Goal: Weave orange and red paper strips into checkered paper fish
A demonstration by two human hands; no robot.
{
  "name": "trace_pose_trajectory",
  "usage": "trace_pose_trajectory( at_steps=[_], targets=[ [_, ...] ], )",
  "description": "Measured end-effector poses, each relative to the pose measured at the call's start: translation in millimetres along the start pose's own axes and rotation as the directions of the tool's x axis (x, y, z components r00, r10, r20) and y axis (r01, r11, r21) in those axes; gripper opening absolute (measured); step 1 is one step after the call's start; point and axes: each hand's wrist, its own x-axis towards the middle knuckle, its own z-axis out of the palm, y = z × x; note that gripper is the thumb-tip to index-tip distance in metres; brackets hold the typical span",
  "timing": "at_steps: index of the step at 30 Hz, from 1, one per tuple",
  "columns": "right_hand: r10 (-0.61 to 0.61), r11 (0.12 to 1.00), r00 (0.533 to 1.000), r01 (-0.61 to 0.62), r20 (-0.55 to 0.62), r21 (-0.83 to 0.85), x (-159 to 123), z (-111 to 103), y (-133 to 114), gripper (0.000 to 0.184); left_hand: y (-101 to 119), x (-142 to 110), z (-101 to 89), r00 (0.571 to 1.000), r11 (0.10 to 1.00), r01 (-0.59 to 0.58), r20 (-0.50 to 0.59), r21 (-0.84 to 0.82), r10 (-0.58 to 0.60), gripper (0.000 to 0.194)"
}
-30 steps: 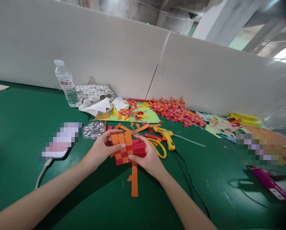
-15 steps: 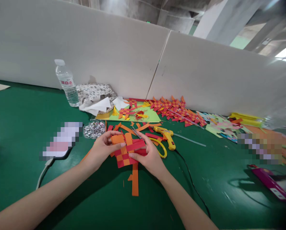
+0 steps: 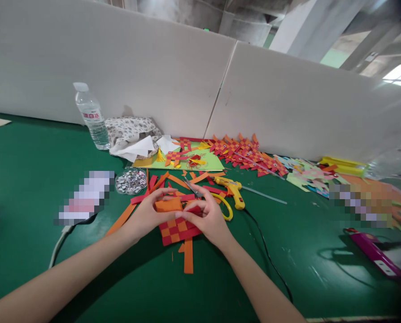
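Between my hands is a woven piece of red and orange strips (image 3: 174,231), checkered along its lower part. My left hand (image 3: 156,208) grips its upper left, where a broad orange strip shows. With thumb and fingers my right hand (image 3: 203,211) pinches the red strips at its right side. Both thumb tips meet near the middle of the piece. Below it an orange strip (image 3: 189,255) lies on the green table. Just beyond my right hand lie scissors with yellow handles (image 3: 226,207), partly hidden by that hand. Loose red and orange strips lie around and behind the piece.
A yellow glue gun (image 3: 233,190) with a black cord lies to the right. A container of googly eyes (image 3: 131,181) and a phone (image 3: 88,195) are on the left. Behind stand a water bottle (image 3: 92,117) and a pile of woven fish (image 3: 244,152) against the partition (image 3: 136,67).
My hands have come closer together, and the thumbs now meet on the woven piece. Its upper strips look folded or pressed together, and the right fingers have curled round red strips.
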Motion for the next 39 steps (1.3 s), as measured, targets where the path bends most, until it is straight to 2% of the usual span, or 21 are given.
trace_pose_trajectory(
  at_steps=[3,11,15,18,22,26,29,32,36,39],
  targets=[
    [0.027,1.0,0.999,-0.027,0.021,0.005,0.1,0.2,1.0,0.072,-3.2,0.2,-1.9,0.999,0.999,0.032,0.042,-0.019,-0.031,0.047],
    [0.037,0.999,0.999,-0.037,0.006,0.014,2.5,-4.6,1.1,0.064,-12.3,3.8,-4.9,1.0,0.997,0.0,-0.028,-0.073,-0.002,0.043],
    [0.0,1.0,1.0,0.001,0.015,-0.025,1.0,-4.4,-0.2,0.064,-6.7,3.5,-4.2,0.997,0.996,0.006,-0.079,-0.092,-0.014,0.042],
    [-0.044,0.996,0.998,0.048,0.055,-0.074,-0.5,-3.5,-0.4,0.068,-4.4,2.7,-2.6,0.998,0.994,0.003,-0.064,-0.109,-0.01,0.041],
    [-0.055,0.985,0.995,0.068,0.079,-0.161,-1.0,-3.0,0.9,0.059,-3.6,2.6,-2.3,0.999,0.992,0.009,-0.03,-0.125,-0.013,0.044],
    [-0.03,0.994,0.999,0.026,-0.031,-0.107,2.0,-4.6,0.9,0.055,-3.7,5.2,-3.3,0.998,0.976,-0.059,-0.048,-0.207,0.05,0.053],
    [-0.017,0.999,0.985,0.01,-0.174,-0.043,5.3,-6.6,0.2,0.053,-5.8,6.8,-3.0,0.999,0.971,-0.004,-0.052,-0.238,-0.008,0.065],
    [-0.008,1.0,0.974,0.003,-0.228,-0.022,7.0,-8.0,0.5,0.054,-8.2,6.9,-2.4,0.998,0.974,0.063,-0.005,-0.218,-0.065,0.068],
    [0.025,0.999,0.99,-0.028,-0.142,-0.024,5.7,-8.0,-0.1,0.06,-10.8,6.6,-3.6,0.997,0.983,0.075,-0.017,-0.169,-0.079,0.059],
    [0.043,0.999,0.997,-0.043,-0.061,-0.003,3.5,-6.9,-3.4,0.068,-13.3,6.5,-3.3,0.995,0.983,0.093,0.037,-0.158,-0.089,0.05]
  ],
)
